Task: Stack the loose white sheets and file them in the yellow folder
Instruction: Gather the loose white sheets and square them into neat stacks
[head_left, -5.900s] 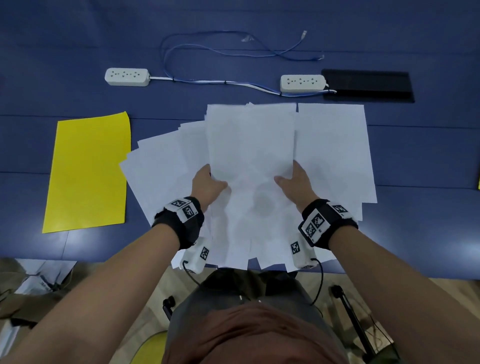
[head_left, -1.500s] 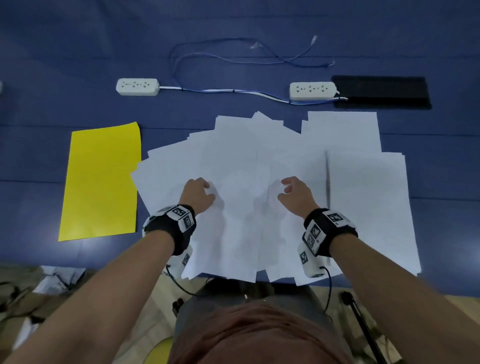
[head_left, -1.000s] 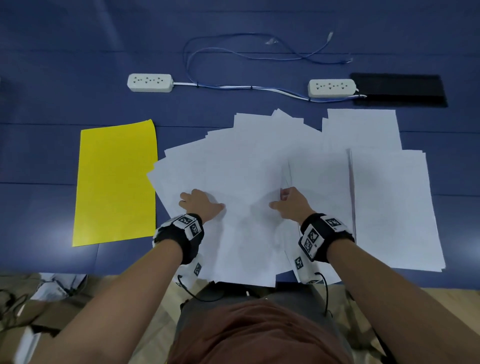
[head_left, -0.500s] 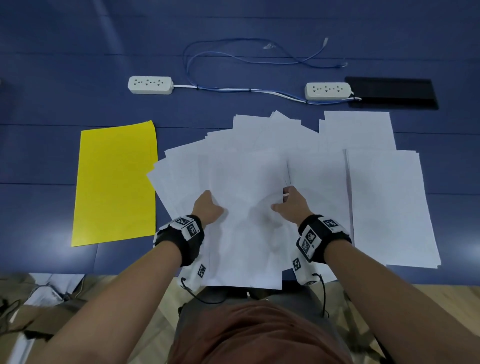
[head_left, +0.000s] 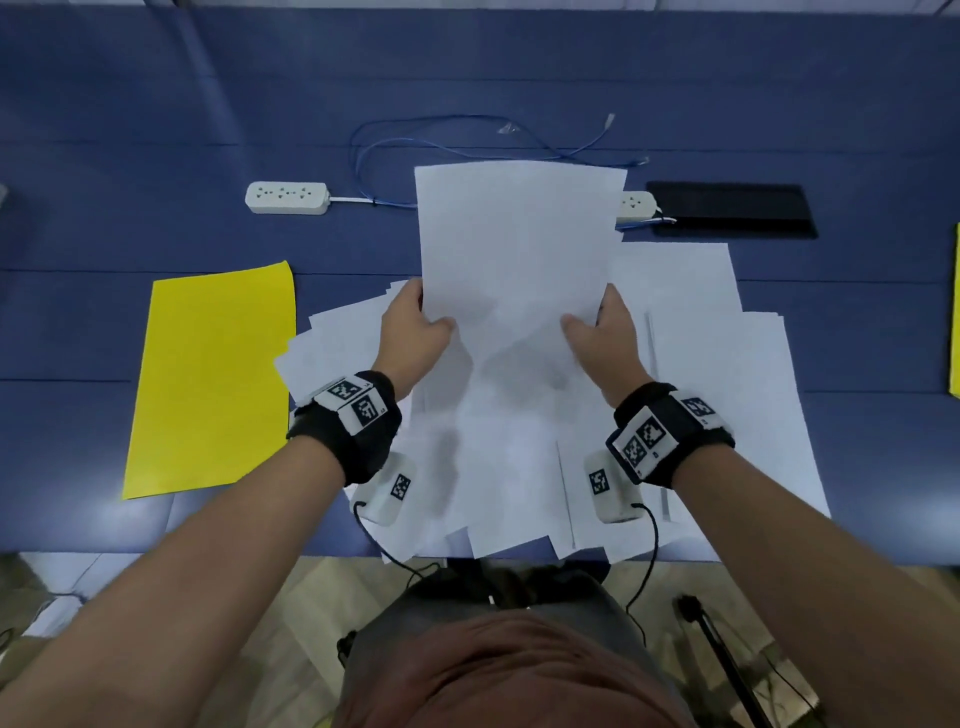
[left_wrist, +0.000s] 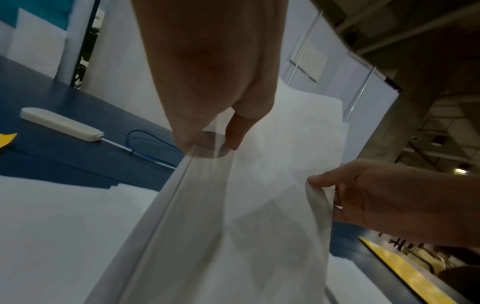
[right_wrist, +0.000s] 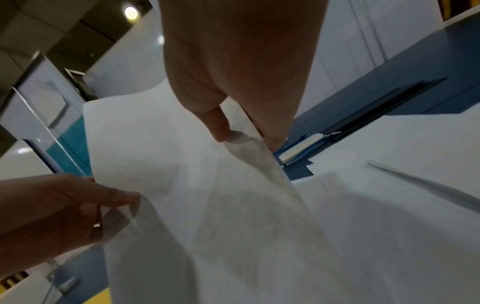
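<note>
My left hand and right hand hold a thin bundle of white sheets by its side edges, lifted and tilted up above the table. In the left wrist view the left hand pinches the bundle's edge between thumb and fingers. In the right wrist view the right hand pinches the other edge the same way. More loose white sheets lie fanned out on the table beneath. The yellow folder lies flat and closed to the left.
The blue table carries two white power strips, a blue cable and a black panel at the back. Several sheets overhang the near table edge. A yellow item shows at the right border.
Both hands were pressing and sliding sheets together flat on the table. They have now gripped a bundle at its sides and raised it off the pile.
</note>
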